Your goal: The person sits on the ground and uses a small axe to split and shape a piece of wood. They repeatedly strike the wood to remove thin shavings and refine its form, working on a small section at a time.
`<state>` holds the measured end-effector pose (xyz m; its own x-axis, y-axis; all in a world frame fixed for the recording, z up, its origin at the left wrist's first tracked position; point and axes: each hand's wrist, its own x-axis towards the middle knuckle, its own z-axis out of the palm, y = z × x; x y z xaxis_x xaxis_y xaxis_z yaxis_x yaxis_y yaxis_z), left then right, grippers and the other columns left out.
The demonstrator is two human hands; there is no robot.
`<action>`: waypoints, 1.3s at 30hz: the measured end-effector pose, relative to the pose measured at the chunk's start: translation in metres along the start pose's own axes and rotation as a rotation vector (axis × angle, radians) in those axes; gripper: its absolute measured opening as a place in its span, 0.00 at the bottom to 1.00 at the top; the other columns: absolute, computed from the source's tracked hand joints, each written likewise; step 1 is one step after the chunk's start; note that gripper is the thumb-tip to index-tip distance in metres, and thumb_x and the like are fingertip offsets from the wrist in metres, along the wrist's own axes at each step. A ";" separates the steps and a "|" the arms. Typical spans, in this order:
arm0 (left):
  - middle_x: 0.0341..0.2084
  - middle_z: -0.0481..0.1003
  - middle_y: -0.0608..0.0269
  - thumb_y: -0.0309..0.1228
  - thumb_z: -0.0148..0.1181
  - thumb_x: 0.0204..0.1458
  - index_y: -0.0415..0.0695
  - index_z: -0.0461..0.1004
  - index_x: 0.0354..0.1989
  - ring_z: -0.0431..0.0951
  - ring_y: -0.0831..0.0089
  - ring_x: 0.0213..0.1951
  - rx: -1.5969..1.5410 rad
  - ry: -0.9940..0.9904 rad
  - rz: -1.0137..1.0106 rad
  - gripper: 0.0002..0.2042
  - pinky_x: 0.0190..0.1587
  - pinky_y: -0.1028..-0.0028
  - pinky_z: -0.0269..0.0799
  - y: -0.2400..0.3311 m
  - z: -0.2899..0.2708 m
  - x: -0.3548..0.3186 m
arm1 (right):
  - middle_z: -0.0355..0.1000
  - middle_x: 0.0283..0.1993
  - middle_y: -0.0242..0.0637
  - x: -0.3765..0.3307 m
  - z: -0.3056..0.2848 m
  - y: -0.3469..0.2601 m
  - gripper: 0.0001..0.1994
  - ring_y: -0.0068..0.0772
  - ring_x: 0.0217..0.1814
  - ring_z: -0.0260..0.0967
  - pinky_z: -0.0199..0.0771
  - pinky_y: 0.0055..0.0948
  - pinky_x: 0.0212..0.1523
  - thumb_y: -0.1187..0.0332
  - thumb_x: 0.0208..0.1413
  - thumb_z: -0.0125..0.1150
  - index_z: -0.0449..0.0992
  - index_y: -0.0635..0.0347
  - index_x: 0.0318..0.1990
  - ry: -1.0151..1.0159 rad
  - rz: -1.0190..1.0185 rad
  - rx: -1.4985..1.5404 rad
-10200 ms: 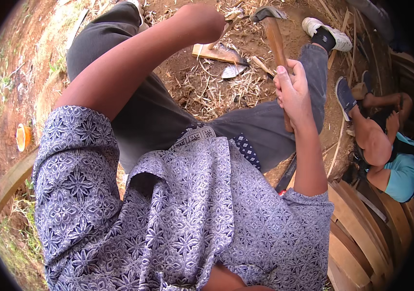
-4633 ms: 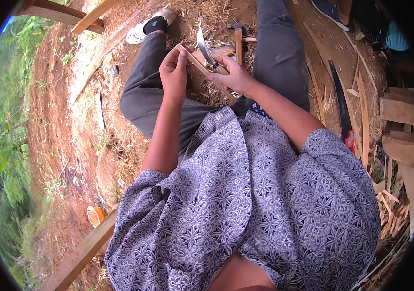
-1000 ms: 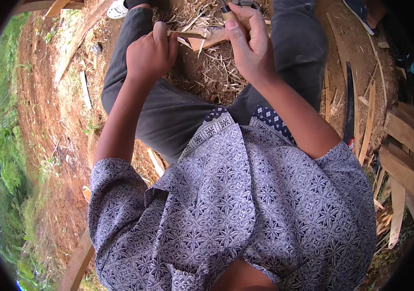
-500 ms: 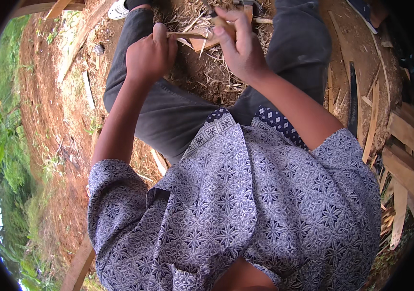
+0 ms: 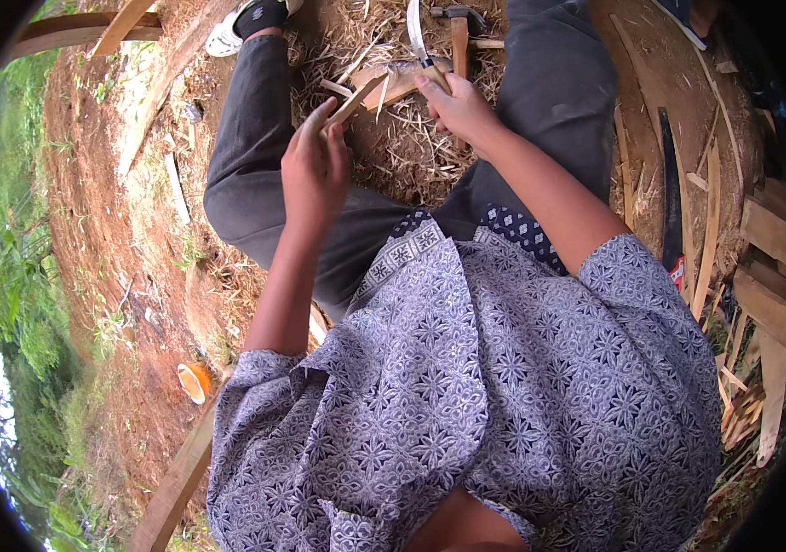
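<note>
My left hand (image 5: 315, 175) holds one end of a short, thin strip of wood (image 5: 358, 99) between thumb and fingers, some fingers loosely extended. The strip slants up to the right, over a flat piece of wood (image 5: 400, 85) on the ground. In my right hand (image 5: 463, 110) is a knife, its wooden handle (image 5: 435, 77) gripped in closed fingers. The knife's curved blade (image 5: 416, 29) points away from me, apart from the strip. Just beyond my right hand lies a hammer (image 5: 460, 41) with a dark head and wooden handle.
Wood shavings (image 5: 411, 152) litter the ground between my legs. To the right lie long wooden strips (image 5: 709, 225), a dark saw-like blade (image 5: 670, 184) and stacked offcuts (image 5: 765, 299). An orange cup-like object (image 5: 195, 382) rests at the left, near a wooden beam (image 5: 177, 478).
The knife has come away from the strip, and its blade now points forward. My left hand has turned and moved nearer me, tilting the strip. The hammer is now more fully in view.
</note>
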<state>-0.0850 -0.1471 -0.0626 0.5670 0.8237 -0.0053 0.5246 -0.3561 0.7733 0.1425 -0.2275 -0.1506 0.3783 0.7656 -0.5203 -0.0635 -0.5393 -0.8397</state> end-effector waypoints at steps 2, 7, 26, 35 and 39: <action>0.49 0.74 0.54 0.25 0.55 0.67 0.42 0.70 0.68 0.79 0.74 0.41 -0.120 0.061 0.067 0.20 0.41 0.76 0.78 0.004 0.024 -0.032 | 0.74 0.28 0.30 -0.013 0.015 -0.025 0.22 0.20 0.23 0.69 0.71 0.23 0.26 0.49 0.64 0.64 0.76 0.60 0.49 -0.041 0.015 0.206; 0.54 0.68 0.52 0.19 0.66 0.55 0.42 0.68 0.69 0.78 0.67 0.46 -0.039 -0.100 0.159 0.31 0.47 0.71 0.79 0.038 0.046 -0.070 | 0.80 0.42 0.34 -0.030 0.029 -0.044 0.19 0.10 0.20 0.58 0.61 0.13 0.20 0.63 0.61 0.70 0.70 0.59 0.53 -0.048 -0.124 0.423; 0.43 0.83 0.60 0.20 0.60 0.63 0.34 0.75 0.54 0.83 0.77 0.45 -0.457 0.088 0.114 0.12 0.48 0.76 0.78 0.007 0.013 0.042 | 0.76 0.41 0.27 -0.033 0.002 -0.053 0.19 0.17 0.43 0.72 0.72 0.22 0.47 0.59 0.71 0.57 0.74 0.66 0.58 -0.076 -0.358 -0.170; 0.37 0.84 0.57 0.24 0.65 0.59 0.38 0.76 0.46 0.85 0.75 0.42 -0.157 0.181 0.045 0.08 0.44 0.75 0.77 -0.011 0.040 0.051 | 0.78 0.41 0.42 -0.089 0.020 -0.062 0.29 0.22 0.36 0.70 0.71 0.27 0.42 0.67 0.67 0.48 0.59 0.62 0.75 -0.087 -0.374 0.067; 0.35 0.84 0.57 0.24 0.65 0.59 0.38 0.75 0.44 0.85 0.74 0.40 -0.116 0.178 0.033 0.08 0.43 0.76 0.77 -0.010 0.040 0.051 | 0.77 0.53 0.57 -0.105 0.023 -0.074 0.29 0.34 0.42 0.76 0.74 0.32 0.49 0.70 0.65 0.46 0.60 0.62 0.75 -0.132 -0.331 0.029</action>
<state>-0.0356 -0.1195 -0.0958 0.4563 0.8810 0.1250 0.4254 -0.3394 0.8390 0.0868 -0.2601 -0.0376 0.2602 0.9369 -0.2334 0.0154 -0.2457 -0.9692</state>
